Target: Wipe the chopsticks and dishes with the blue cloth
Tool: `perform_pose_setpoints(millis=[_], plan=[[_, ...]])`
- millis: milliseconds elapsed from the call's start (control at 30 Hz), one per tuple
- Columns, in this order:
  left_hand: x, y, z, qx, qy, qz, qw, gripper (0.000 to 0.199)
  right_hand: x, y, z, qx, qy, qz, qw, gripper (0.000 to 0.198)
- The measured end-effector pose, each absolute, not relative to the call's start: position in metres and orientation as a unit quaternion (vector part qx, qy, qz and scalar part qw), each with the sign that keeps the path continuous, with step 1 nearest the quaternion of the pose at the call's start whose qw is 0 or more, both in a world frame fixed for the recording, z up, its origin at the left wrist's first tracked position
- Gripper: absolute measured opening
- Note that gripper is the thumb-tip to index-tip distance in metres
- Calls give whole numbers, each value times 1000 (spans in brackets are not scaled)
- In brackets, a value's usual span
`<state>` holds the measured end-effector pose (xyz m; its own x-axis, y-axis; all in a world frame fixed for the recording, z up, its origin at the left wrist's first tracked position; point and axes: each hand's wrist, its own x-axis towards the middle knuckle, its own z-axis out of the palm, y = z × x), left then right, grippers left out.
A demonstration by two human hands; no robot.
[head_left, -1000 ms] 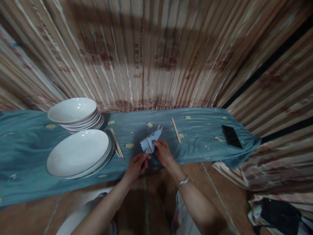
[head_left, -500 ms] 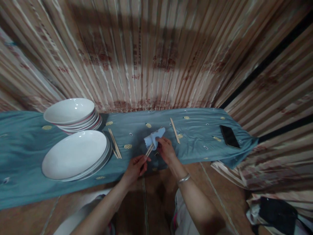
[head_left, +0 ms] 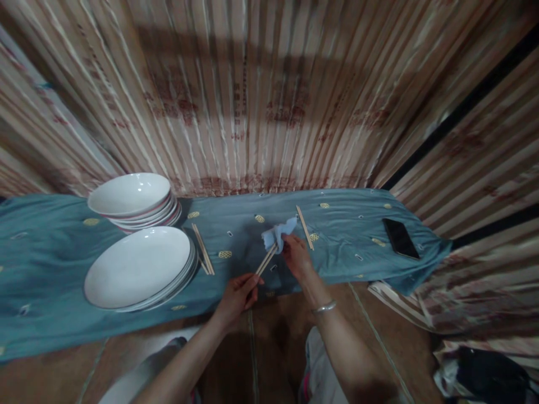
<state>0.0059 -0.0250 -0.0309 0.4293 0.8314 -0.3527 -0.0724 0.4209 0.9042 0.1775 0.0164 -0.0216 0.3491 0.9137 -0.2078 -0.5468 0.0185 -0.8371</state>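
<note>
My left hand (head_left: 240, 293) is closed on the near ends of a pair of wooden chopsticks (head_left: 266, 260). Their far ends run into a light blue cloth (head_left: 278, 233), which hides the tips. Fingers of my right hand (head_left: 295, 253) pinch the cloth around them, a little above the table. To the right of the cloth, a pair of chopsticks (head_left: 305, 227) lies on the tablecloth. More chopsticks (head_left: 202, 249) rest on the left, beside the stacked plates (head_left: 138, 269).
A blue-green tablecloth (head_left: 236, 213) with pineapple prints covers the narrow table. Stacked white bowls (head_left: 130, 196) stand behind the plates at the left. A black phone (head_left: 400, 238) lies near the right end. A pleated curtain (head_left: 261, 101) hangs close behind, and a dark bag (head_left: 488, 373) sits lower right.
The cloth and my right hand have slid toward the far ends of the chopsticks, baring more of their length between my hands. The whole view has shifted slightly.
</note>
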Motion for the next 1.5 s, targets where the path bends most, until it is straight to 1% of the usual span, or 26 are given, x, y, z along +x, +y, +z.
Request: perform_pose_setpoints(millis=[133,433,633,1133,1300,1500], plan=[[2,-24,-32,437,441,319,716,43,162,14,-20,-453,-185,554,673,15],[1,-14,-26,431,449,358,696,43,124,3,-21,-425,-241,606,627,13],[1,-13,-25,433,448,366,691,42,117,1,-28,-422,-263,624,603,15],[-1,-25,-31,459,432,305,714,41,163,18,-18,-447,-187,558,674,13],[-3,-27,-34,462,433,303,712,42,165,19,-19,-451,-187,549,678,14],[-6,-24,-33,440,451,312,711,48,166,19,-20,-444,-194,547,683,16]])
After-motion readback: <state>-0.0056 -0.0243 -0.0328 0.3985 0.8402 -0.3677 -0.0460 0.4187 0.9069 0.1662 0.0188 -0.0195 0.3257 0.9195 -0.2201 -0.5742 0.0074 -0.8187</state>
